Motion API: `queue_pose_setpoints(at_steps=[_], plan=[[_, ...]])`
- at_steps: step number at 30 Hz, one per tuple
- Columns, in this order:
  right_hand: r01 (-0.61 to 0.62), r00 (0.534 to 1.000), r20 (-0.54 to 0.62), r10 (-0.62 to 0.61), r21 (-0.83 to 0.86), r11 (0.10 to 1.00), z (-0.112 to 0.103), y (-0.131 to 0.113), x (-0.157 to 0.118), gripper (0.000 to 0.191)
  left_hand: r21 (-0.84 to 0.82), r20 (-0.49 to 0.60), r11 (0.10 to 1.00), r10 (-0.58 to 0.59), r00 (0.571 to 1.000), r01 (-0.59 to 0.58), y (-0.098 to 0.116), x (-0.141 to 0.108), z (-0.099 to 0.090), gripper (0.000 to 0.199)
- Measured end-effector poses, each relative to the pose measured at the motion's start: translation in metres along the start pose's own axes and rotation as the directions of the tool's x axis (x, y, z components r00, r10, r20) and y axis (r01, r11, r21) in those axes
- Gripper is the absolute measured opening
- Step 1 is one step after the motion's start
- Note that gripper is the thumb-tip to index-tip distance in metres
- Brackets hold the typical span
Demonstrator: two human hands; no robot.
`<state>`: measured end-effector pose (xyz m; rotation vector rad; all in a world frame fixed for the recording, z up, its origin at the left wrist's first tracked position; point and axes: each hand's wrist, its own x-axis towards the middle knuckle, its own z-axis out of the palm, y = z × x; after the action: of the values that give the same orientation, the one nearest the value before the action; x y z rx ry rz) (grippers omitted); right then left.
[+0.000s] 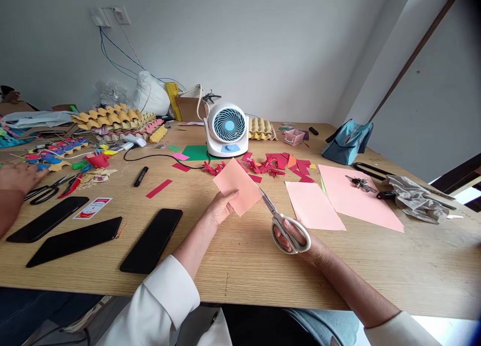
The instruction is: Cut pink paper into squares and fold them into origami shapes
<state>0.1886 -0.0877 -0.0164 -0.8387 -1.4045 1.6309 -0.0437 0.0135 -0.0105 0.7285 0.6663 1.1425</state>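
My left hand [222, 207] pinches a square piece of salmon-pink paper [239, 184] by its lower left part, thumb on top, above the table. My right hand [295, 235] has its fingers through the handles of the white-handled scissors [277, 218]. The blades point up and left, and their tips meet the right corner of the paper. Just right of the scissors lies a pale pink sheet [313, 205], and beyond it a larger pink sheet [356, 195] with keys [361, 184] on it.
A white fan [228, 128] stands behind red paper scraps [278, 163]. Three black phones [152, 240] lie at the left, near black scissors [48, 189] and another person's hand [20, 178]. Farther right are a blue bag [347, 142] and crumpled grey cloth [417, 198].
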Motion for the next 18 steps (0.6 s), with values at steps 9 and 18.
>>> queue_pose_setpoints(at_steps=[9, 18], plan=[[-0.006, 0.996, 0.091, 0.004, 0.023, 1.0, -0.0053, 0.0061, 0.0013, 0.046, 0.005, -0.018, 0.999, -0.038, 0.999, 0.038, -0.0018, 0.0006, -0.0019, 0.047], [0.001, 0.998, 0.058, -0.004, 0.05, 0.999, 0.0017, -0.0016, 0.0003, 0.045, 0.075, 0.057, 0.993, -0.096, 0.994, 0.092, -0.0097, -0.0056, 0.0064, 0.053]])
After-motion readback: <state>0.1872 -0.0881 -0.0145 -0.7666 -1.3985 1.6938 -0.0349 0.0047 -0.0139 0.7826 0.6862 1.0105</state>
